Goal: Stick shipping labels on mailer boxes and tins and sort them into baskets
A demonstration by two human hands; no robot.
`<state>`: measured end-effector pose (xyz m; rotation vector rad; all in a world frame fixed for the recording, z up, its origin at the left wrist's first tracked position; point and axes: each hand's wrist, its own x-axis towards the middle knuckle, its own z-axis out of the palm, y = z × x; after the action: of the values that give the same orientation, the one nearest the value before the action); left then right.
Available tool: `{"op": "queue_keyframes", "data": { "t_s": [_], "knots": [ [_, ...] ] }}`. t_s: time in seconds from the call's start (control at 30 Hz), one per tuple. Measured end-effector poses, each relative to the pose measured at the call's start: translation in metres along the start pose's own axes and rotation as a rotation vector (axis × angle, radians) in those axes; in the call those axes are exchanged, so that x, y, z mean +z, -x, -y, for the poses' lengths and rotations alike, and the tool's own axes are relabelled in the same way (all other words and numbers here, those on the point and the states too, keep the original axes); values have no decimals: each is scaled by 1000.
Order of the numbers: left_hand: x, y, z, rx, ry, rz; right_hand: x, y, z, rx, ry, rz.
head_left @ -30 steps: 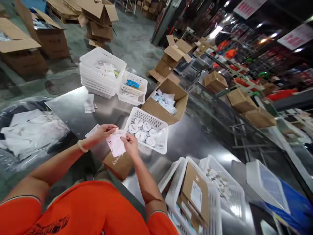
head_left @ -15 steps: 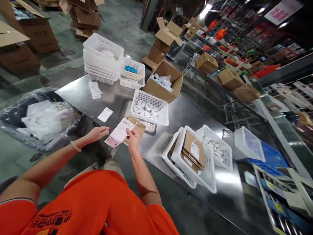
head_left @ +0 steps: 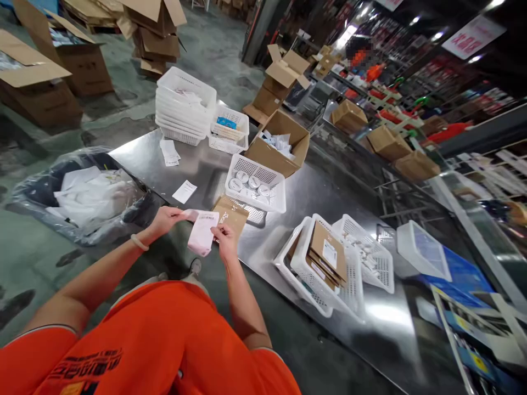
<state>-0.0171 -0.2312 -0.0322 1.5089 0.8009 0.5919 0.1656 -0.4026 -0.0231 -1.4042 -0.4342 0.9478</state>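
A pinkish-white printed label (head_left: 202, 237) is stretched between my two hands, its left part bent away. My left hand (head_left: 167, 219) pinches the label's left end. On the other side, my right hand (head_left: 223, 236) grips its right edge with thumb and fingers. Behind the label a flat brown cardboard mailer (head_left: 233, 215) lies at the table's edge. Just past the mailer stands a white perforated basket (head_left: 276, 192) with several round white tins (head_left: 242, 176). A small white slip (head_left: 185, 191) rests on the metal table to the left.
A lined bin (head_left: 24, 192) of discarded paper stands left of the metal table (head_left: 263, 263). Stacked white baskets (head_left: 185, 118) and an open carton (head_left: 263, 153) are at the back. More baskets (head_left: 302, 263), one holding brown mailers (head_left: 319, 241), sit on the right.
My left hand has closed on the label's left end, where it was apart from it before. The label is now bent and pulled between both hands.
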Motion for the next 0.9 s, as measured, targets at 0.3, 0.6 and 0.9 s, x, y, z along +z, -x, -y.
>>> {"op": "queue_keyframes", "data": {
  "t_s": [0.3,0.6,0.9],
  "knots": [
    [46,-18,-17,202,148,129,-7,-8,7,26,-18,156],
    [69,-2,5,-223,231,482,-33,-40,8,-56,-162,-102],
    [85,-10,6,-181,187,442,-55,-47,-14,-255,95,-268]
  ]
}}
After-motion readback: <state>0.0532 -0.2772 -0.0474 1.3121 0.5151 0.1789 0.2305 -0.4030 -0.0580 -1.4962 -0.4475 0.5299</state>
